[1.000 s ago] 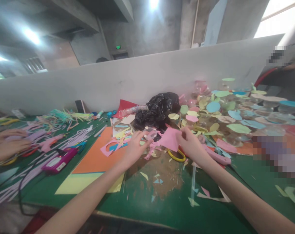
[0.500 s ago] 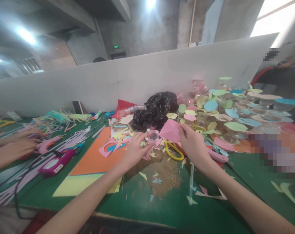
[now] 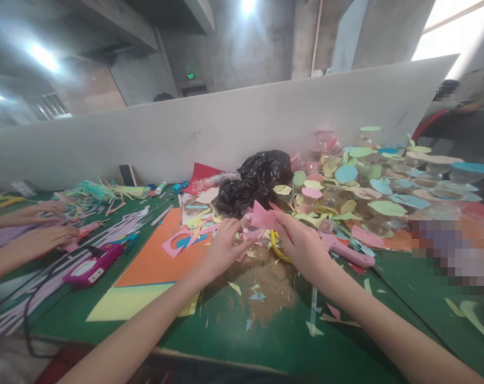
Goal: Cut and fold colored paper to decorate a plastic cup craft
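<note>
In the middle of the green table, my right hand [image 3: 303,242] pinches a piece of pink paper [image 3: 262,216] by its right side. My left hand [image 3: 225,242] curls its fingers and thumb around a small clear plastic piece, largely hidden by the paper and fingers. The pink sheet lies over or right beside that piece; I cannot tell if they touch. Yellow-handled scissors [image 3: 280,250] lie partly under my right hand. A pink glue gun [image 3: 351,253] rests to the right of that hand, its cord running toward the front right.
Behind stands a black plastic bag [image 3: 261,178] against a white partition [image 3: 145,136]. Many clear plastic pieces with coloured paper discs [image 3: 386,208] crowd the right. Orange sheets [image 3: 153,256] and scraps lie left. A co-worker's hands [image 3: 45,234] work at far left near a magenta device [image 3: 95,266].
My right hand has moved left and slightly down, bringing the pink paper over to my left hand. My left hand has stayed almost in place. The glue gun shows more fully.
</note>
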The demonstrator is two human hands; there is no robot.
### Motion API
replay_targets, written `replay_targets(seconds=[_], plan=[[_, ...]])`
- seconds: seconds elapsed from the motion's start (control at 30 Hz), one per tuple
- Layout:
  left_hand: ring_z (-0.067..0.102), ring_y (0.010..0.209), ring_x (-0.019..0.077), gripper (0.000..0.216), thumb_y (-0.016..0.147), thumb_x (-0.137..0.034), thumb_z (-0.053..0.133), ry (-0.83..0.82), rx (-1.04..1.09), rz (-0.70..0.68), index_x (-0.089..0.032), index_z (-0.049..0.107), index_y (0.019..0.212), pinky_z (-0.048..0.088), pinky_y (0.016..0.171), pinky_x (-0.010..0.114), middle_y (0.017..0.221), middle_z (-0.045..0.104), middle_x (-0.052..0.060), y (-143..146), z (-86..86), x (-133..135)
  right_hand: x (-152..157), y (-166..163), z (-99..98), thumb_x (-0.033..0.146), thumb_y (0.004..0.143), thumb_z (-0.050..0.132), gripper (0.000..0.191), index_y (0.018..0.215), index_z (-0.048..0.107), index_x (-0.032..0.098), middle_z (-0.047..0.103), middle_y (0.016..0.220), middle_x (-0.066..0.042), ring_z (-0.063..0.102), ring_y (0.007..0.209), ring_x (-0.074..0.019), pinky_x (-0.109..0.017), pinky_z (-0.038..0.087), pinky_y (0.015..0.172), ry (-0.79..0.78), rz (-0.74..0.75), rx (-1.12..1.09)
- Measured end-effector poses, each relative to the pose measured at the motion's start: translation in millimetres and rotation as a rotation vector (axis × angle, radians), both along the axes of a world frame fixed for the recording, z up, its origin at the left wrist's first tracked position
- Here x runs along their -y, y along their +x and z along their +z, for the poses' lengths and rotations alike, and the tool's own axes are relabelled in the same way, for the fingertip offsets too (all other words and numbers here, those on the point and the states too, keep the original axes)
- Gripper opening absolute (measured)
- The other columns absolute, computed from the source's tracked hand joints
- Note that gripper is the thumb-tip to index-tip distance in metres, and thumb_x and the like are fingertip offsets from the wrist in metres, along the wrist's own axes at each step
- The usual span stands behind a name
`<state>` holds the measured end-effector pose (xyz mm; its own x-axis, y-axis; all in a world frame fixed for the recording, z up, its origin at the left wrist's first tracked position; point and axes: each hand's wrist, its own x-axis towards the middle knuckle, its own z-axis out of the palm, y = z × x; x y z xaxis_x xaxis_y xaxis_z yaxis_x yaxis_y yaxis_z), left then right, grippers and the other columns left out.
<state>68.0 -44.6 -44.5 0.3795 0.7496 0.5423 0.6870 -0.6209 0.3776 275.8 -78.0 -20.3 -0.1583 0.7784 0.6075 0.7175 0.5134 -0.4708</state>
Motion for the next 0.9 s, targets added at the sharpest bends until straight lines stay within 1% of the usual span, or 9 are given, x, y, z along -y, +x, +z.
replay_targets(seconds=[0.17,0.3,0.43,0.67,0.73,0.9], plan=[[0.053,0.093,0.0217,0.026,0.088,-0.043,0.058,-0.011,-0.012,0.022,-0.02,0.062,0.098,0.042,0.082,0.035,0.095,0.06,0.006,-0.9,-0.3,-1.3,1.6,-3.4,-5.1,0.021,0.096,0.034,0.04,0.127,0.059,0.019,0.069,0.121,-0.01,0.066,0.108,-0.0218,-0.034,0.052,0.09,0.034,0.072,0.04],[0.052,0.091,0.021,0.026,0.089,-0.044,0.056,-0.013,-0.035,0.015,-0.02,0.061,0.097,0.042,0.079,0.034,0.092,0.058,0.005,-1.2,-1.2,-0.6,1.4,-5.2,-7.8,0.023,0.098,0.034,0.038,0.127,0.059,0.016,0.068,0.123,-0.01,0.065,0.111,-0.0214,-0.034,0.051,0.094,0.047,0.086,0.039],[0.052,0.09,0.0208,0.026,0.09,-0.045,0.055,-0.009,-0.035,0.006,-0.02,0.061,0.092,0.042,0.079,0.034,0.091,0.058,0.005,-0.7,-1.3,0.6,1.7,-5.0,-7.8,0.021,0.098,0.034,0.038,0.127,0.058,0.014,0.067,0.125,-0.011,0.064,0.112,-0.0213,-0.035,0.051,0.095,0.05,0.117,0.038],[0.053,0.089,0.0208,0.023,0.088,-0.042,0.059,-0.016,-0.018,0.0,-0.02,0.059,0.084,0.042,0.078,0.034,0.09,0.059,0.005,1.7,1.6,1.7,3.8,-5.7,-6.1,0.02,0.099,0.037,0.036,0.126,0.06,0.018,0.065,0.128,-0.009,0.061,0.117,-0.0205,-0.034,0.05,0.099,0.076,0.211,0.077],[0.054,0.092,0.0215,0.022,0.089,-0.041,0.058,-0.017,-0.013,-0.008,-0.019,0.06,0.087,0.043,0.08,0.035,0.094,0.06,0.006,2.0,1.9,2.1,4.7,-6.6,-6.6,0.021,0.099,0.039,0.034,0.124,0.062,0.018,0.065,0.128,-0.009,0.061,0.116,-0.0203,-0.035,0.05,0.099,0.088,0.225,0.083],[0.055,0.101,0.0233,0.026,0.09,-0.039,0.057,-0.018,-0.008,-0.021,-0.02,0.062,0.106,0.043,0.086,0.037,0.104,0.062,0.008,1.6,1.3,1.5,5.4,-8.1,-7.2,0.018,0.097,0.042,0.034,0.123,0.064,0.019,0.065,0.128,-0.009,0.062,0.115,-0.0215,-0.036,0.052,0.098,0.138,0.238,0.12]])
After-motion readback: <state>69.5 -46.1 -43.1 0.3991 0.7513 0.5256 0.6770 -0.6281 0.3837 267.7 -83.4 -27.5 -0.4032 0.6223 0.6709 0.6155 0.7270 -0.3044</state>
